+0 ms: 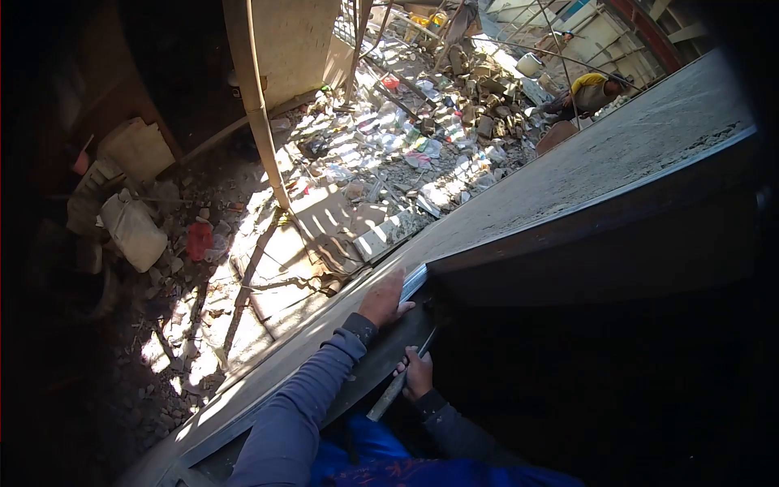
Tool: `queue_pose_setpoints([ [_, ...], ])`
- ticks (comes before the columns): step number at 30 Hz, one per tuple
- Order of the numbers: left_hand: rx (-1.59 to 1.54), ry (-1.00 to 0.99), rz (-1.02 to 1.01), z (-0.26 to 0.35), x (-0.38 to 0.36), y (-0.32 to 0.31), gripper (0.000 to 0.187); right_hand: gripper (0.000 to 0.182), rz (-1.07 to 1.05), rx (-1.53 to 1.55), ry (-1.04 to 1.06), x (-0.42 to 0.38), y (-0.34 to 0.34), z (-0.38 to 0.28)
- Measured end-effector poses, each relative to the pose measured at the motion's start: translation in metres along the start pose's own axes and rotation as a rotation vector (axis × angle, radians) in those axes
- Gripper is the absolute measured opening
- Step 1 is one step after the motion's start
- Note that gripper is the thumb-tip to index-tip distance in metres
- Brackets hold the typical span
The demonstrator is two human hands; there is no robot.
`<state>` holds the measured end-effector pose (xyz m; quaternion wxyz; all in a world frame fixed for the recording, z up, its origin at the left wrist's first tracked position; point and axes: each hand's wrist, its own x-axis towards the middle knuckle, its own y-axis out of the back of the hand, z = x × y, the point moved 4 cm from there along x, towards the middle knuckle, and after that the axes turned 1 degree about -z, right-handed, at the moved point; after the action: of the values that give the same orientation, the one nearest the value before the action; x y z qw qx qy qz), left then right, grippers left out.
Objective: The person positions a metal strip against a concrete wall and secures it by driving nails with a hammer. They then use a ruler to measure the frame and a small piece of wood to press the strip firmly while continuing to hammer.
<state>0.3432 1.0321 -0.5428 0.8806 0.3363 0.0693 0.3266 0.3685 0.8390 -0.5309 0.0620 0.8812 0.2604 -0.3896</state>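
The left hand (384, 298) is pressing flat, fingers spread, on the long grey metal formwork edge (410, 286) beside the wide grey concrete slab (600, 158). The right hand (418, 375) is closed around a slim grey metal tool (398, 383), angled up toward the shadowed inner face just below that edge. Judging by this, keeping the left palm firm would steady each stroke; the tip is hidden in shadow.

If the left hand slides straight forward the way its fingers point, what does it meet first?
Probably nothing soon: the left hand lies on the metal edge of the wall top, which runs on bare. Depth is unclear.
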Motion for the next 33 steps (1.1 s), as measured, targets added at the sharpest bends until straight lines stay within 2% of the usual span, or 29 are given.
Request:
queue_pose_setpoints([
  [1,0.042,-0.005,0.040,-0.001,-0.022,0.014,0.085,0.013,0.003,0.000,-0.016,-0.001,-0.001,0.001],
  [4,0.022,0.305,-0.209,0.003,-0.104,0.070,0.078,0.013,-0.006,-0.002,-0.045,-0.002,-0.002,-0.001],
  [6,0.083,0.393,-0.176,-0.003,-0.156,0.093,0.075,0.013,-0.004,0.011,-0.060,-0.002,-0.004,-0.002],
  [7,0.105,0.462,-0.154,-0.001,-0.188,0.098,0.075,0.012,-0.002,0.018,-0.079,-0.003,-0.003,-0.002],
  [8,0.159,0.454,-0.040,-0.003,-0.210,0.098,0.073,0.013,-0.020,-0.004,-0.073,-0.001,-0.002,-0.001],
  [10,0.211,0.357,0.191,-0.009,-0.233,0.095,0.065,0.012,-0.060,-0.047,-0.089,0.001,0.003,-0.003],
  [11,0.265,0.333,0.210,-0.008,-0.237,0.098,0.055,0.012,-0.074,-0.054,-0.110,0.002,0.003,-0.005],
  [12,0.341,0.391,0.174,-0.007,-0.233,0.093,0.049,0.013,-0.108,-0.067,-0.156,0.008,0.005,-0.005],
  [13,0.391,0.401,0.246,-0.005,-0.230,0.092,0.048,0.014,-0.137,-0.074,-0.201,0.014,0.012,-0.005],
  [15,0.367,0.442,0.258,-0.007,-0.232,0.089,0.049,0.018,-0.136,-0.121,-0.248,0.017,0.013,-0.014],
  [20,0.290,0.498,0.269,-0.014,-0.247,0.088,0.053,0.024,-0.364,-0.214,-0.367,0.031,0.035,-0.054],
  [21,0.305,0.533,0.317,-0.016,-0.260,0.091,0.054,0.024,-0.414,-0.276,-0.385,0.034,0.043,-0.066],
  [23,0.336,0.601,0.413,-0.018,-0.299,0.102,0.055,0.022,-0.357,-0.362,-0.487,0.013,0.044,-0.087],
  [25,0.381,0.696,0.440,-0.016,-0.346,0.129,0.054,0.016,-0.433,-0.491,-0.638,-0.016,0.041,-0.096],
  [26,0.431,0.714,0.468,-0.020,-0.369,0.136,0.054,0.016,-0.303,-0.733,-0.553,-0.034,0.040,-0.103],
  [29,0.481,0.719,0.485,-0.028,-0.395,0.147,0.051,0.020,-0.541,-1.295,-0.202,-0.034,0.053,-0.100],
  [30,0.481,0.715,0.480,-0.029,-0.399,0.148,0.050,0.023,-0.641,-1.291,-0.086,-0.034,0.060,-0.093],
  [33,0.485,0.734,0.562,-0.028,-0.397,0.149,0.045,0.034,-1.045,-1.825,0.307,-0.056,0.016,-0.089],
])
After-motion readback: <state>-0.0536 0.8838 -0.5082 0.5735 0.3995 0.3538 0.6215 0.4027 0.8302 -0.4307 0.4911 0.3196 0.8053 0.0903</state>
